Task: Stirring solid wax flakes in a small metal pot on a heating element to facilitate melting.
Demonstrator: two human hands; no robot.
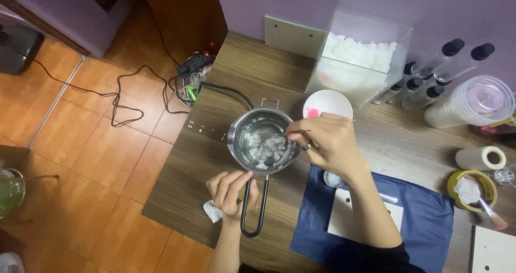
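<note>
A small steel pot point(239, 125) stands on the wooden table point(204, 160), with white waxy flakes point(264, 149) partly melted in clear liquid inside. My left hand point(231, 191) grips the pot's black loop handle point(252, 219) and also holds a scrap of white tissue point(213, 211). My right hand point(332, 143) reaches over the pot's right rim, pinching a thin metal stirrer point(277, 139) whose tip dips into the flakes.
A clear box of white flakes point(359, 63) stands behind, a white bowl with pink bits point(328, 104) before it. Capped bottles point(430, 74), stacked clear cups point(475, 103), tape rolls point(473, 189) lie right. A blue cloth point(424, 224) covers the near table. Cables point(134, 90) trail on the floor.
</note>
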